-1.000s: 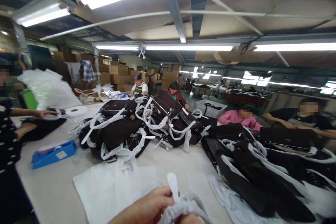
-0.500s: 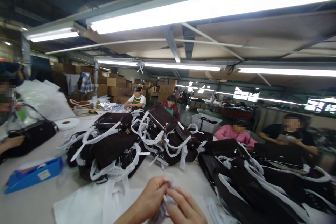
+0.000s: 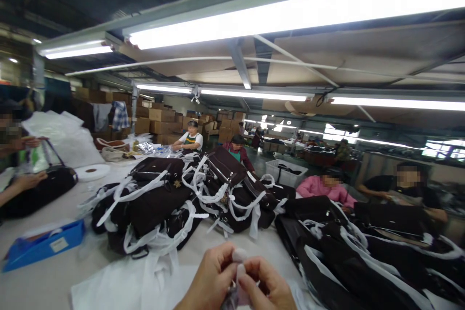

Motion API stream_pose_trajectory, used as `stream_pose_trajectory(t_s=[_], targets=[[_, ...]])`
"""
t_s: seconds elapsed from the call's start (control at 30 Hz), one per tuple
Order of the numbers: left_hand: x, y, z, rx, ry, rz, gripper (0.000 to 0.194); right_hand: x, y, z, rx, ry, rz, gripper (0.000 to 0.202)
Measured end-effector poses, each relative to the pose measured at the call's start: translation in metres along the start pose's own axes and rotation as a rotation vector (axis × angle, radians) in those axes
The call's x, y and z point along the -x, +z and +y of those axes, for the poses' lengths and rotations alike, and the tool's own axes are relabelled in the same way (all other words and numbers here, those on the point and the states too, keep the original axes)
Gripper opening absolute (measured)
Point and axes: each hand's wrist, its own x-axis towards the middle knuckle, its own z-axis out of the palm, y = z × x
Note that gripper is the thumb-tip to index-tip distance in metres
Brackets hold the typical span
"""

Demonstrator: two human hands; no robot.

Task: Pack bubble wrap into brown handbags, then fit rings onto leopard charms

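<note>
1. The white strip (image 3: 240,271) is at the bottom centre of the frame, its pale rounded ends pointing up between two sets of fingertips; its lower part is hidden by the hands.
2. The left hand (image 3: 209,276), just left of it, is curled, thumb and forefinger pinching the strip.
3. The right hand (image 3: 269,283), just right of it, also grips the strip, thumb against its near side and fingers bent. The two hands are close together.
4. Beneath and around them is the pale table (image 3: 196,244). A translucent white bag (image 3: 123,283) lies flat on it at the lower left of centre.
5. Beyond the hands, across the middle of the frame, a heap of dark bags (image 3: 156,208) lies tangled with white-wrapped straps.
6. At the lower right, a second pile of dark bags (image 3: 348,247) spreads to the frame's edge.
7. At the lower left sits a blue tray (image 3: 65,240) with a pale label; above it lies a white roll (image 3: 102,172).
8. At the left edge, a co-worker's hand (image 3: 31,181) rests against a dark handbag (image 3: 54,188).
9. Right of centre, a person in pink (image 3: 310,186) bends behind the second pile.
10. Cartons (image 3: 162,118) are stacked in the left background.
</note>
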Motion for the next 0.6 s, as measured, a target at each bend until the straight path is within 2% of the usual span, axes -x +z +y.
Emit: stream_pose_trajectory(t_s=[0.13,0.43,0.53,0.6], targets=[[0.005,-0.001,-0.005,-0.043,0.041,0.032,0.012,-0.004,0.008,-0.004,-0.314,0.164,0.001,0.057],[0.013,-0.009,-0.014,-0.455,0.211,-0.012,0.015,-0.005,0.014,-0.005,-0.419,0.253,0.025,0.063],[0.015,-0.01,-0.017,-0.574,0.229,-0.059,0.007,-0.004,0.016,-0.008,-0.479,0.307,0.007,0.06],[0.017,-0.011,-0.018,-0.555,0.203,-0.063,0.012,-0.003,0.016,-0.012,-0.496,0.326,-0.014,0.058]])
